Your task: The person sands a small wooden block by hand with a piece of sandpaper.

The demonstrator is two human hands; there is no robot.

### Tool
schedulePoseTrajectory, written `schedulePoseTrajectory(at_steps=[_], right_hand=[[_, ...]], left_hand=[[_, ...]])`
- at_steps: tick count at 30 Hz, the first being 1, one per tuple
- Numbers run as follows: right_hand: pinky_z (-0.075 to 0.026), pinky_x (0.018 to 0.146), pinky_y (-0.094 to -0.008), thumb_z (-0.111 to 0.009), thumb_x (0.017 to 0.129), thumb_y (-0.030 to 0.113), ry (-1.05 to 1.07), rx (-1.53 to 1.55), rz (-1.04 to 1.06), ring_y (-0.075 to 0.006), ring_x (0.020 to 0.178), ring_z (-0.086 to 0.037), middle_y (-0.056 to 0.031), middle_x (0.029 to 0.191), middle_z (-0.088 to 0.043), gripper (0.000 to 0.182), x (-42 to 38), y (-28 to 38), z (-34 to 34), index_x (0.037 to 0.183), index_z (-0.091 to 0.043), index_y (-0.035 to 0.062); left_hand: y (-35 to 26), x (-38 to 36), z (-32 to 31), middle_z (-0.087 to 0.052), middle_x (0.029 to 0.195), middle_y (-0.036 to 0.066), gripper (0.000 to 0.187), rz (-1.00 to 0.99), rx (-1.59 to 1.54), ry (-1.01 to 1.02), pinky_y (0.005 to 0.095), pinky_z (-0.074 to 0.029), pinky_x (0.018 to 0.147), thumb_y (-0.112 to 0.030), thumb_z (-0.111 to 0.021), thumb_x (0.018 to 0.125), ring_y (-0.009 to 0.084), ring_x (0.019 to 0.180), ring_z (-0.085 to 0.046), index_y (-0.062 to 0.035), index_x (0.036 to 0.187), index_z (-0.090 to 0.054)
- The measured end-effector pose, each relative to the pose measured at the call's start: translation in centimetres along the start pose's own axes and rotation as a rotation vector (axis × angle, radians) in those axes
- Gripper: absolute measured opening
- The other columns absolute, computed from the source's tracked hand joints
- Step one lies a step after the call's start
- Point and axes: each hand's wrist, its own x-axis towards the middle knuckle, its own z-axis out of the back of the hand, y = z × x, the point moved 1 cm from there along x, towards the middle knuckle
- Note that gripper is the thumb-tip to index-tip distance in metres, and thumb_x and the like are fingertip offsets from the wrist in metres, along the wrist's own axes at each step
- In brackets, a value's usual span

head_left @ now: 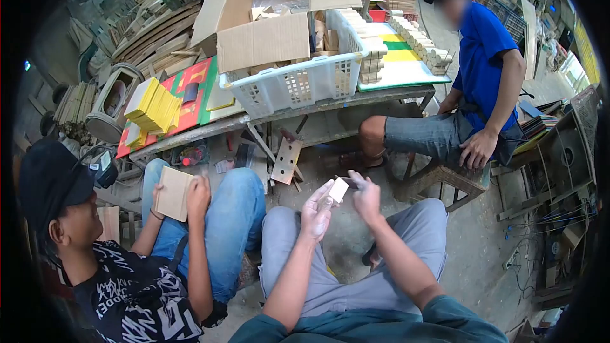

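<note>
The left hand [315, 214], partly curled, grips a small pale block [338, 190] at centre; the right hand [366, 199] (too blurred to tell its opening or hold) is just right of it

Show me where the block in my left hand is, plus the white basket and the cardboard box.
Block [338, 190]: head view, on its pale face.
White basket [274, 93]: head view, on its near wall.
Cardboard box [264, 39]: head view, on its near flap.

Looks like matt, smooth wood on small block [339, 190]; matt cardboard on box [264, 39]; slightly glossy moulded plastic on crate [298, 70]; matt cloth on trousers [424, 232]; rough finish on counter [401, 93] edge, material unclear.
</note>
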Motion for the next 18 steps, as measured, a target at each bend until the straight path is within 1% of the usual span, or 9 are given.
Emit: schedulePoseTrajectory(at_steps=[1,2,5,8,9,12,14,17,18], right_hand=[[-0.039,0.101,-0.0318,-0.039,0.065,-0.015,0.050,0.044,-0.203,-0.0276,0.109,-0.061,-0.0218,0.111,-0.063,0.060,0.5,-0.4,0.6,0.118,-0.061,0.0024],[-0.044,0.095,-0.0302,-0.035,0.065,-0.014,-0.147,0.332,0.027,-0.0229,0.104,-0.064,-0.0211,0.109,-0.065,0.059,0.5,-0.2,0.5,0.116,-0.061,-0.0017],[-0.047,0.089,-0.0277,-0.032,0.067,-0.014,-0.138,0.489,-0.088,-0.0198,0.092,-0.066,-0.0132,0.096,-0.069,0.050,-0.4,-2.0,0.6,0.106,-0.064,-0.0088],[-0.048,0.068,-0.0271,-0.034,0.074,-0.006,0.054,0.693,-0.465,-0.0132,0.073,-0.060,-0.0064,0.077,-0.064,0.034,-1.1,-2.4,0.1,0.087,-0.066,-0.0031],[-0.047,0.059,-0.0245,-0.041,0.079,0.001,0.095,0.714,-0.556,-0.0131,0.067,-0.060,-0.0066,0.080,-0.065,0.031,-1.0,-2.3,-0.1,0.099,-0.064,-0.0048],[-0.045,0.059,-0.0230,-0.048,0.088,0.010,0.123,0.761,-0.513,-0.0098,0.066,-0.058,-0.0037,0.076,-0.063,0.026,0.0,1.9,2.0,0.101,-0.065,-0.0039],[-0.043,0.060,-0.0212,-0.057,0.091,0.018,0.114,0.563,-0.207,-0.0066,0.066,-0.055,-0.0002,0.074,-0.060,0.025,0.2,5.7,4.0,0.102,-0.064,-0.0030],[-0.046,0.068,-0.0256,-0.066,0.087,0.021,-0.002,0.548,-0.148,-0.0055,0.076,-0.055,-0.0015,0.078,-0.064,0.028,-0.9,5.8,3.6,0.101,-0.065,-0.0031],[-0.045,0.067,-0.0240,-0.062,0.086,0.005,-0.079,0.576,-0.146,-0.0095,0.073,-0.056,-0.0021,0.083,-0.062,0.017,-1.4,5.9,3.3,0.101,-0.064,-0.0035]], left_hand=[[-0.2,0.3,0.2,-0.057,0.120,0.014,0.049,-0.007,0.010,0.006,0.0306,-0.047,0.086,-0.014,-0.060,0.091,0.0200,0.100,-0.058,0.0048,0.132,-0.043],[-0.2,0.5,0.5,-0.057,0.120,0.015,0.049,-0.027,-0.051,-0.045,0.0312,-0.047,0.086,-0.014,-0.060,0.091,0.0207,0.099,-0.058,0.0048,0.133,-0.042],[-0.6,0.5,0.6,-0.057,0.116,0.015,0.049,-0.057,-0.157,-0.170,0.0320,-0.049,0.082,-0.013,-0.060,0.090,0.0225,0.093,-0.060,0.0048,0.132,-0.042],[-0.3,1.0,1.7,-0.060,0.110,0.015,0.046,0.002,-0.231,-0.159,0.0316,-0.051,0.075,-0.005,-0.062,0.087,0.0207,0.087,-0.061,0.0034,0.129,-0.045],[-0.2,1.0,2.2,-0.060,0.104,0.014,0.041,0.027,-0.191,-0.173,0.0318,-0.051,0.072,-0.009,-0.060,0.088,0.0203,0.084,-0.060,0.0032,0.125,-0.047],[-2.3,0.9,1.6,-0.059,0.092,0.011,0.035,0.052,-0.168,-0.198,0.0323,-0.048,0.066,-0.021,-0.056,0.089,0.0187,0.077,-0.057,0.0005,0.116,-0.051],[-3.3,1.4,1.3,-0.054,0.080,0.006,0.040,0.097,-0.126,-0.235,0.0340,-0.045,0.061,-0.039,-0.049,0.088,0.0175,0.066,-0.052,-0.0040,0.107,-0.052],[-1.1,1.1,2.5,-0.054,0.082,0.007,0.039,0.198,-0.043,-0.200,0.0336,-0.044,0.059,-0.039,-0.049,0.088,0.0169,0.063,-0.050,-0.0049,0.107,-0.052],[-0.2,0.8,2.5,-0.055,0.081,0.006,0.035,0.200,0.011,-0.200,0.0338,-0.044,0.058,-0.035,-0.049,0.089,0.0174,0.063,-0.051,-0.0042,0.106,-0.052]])
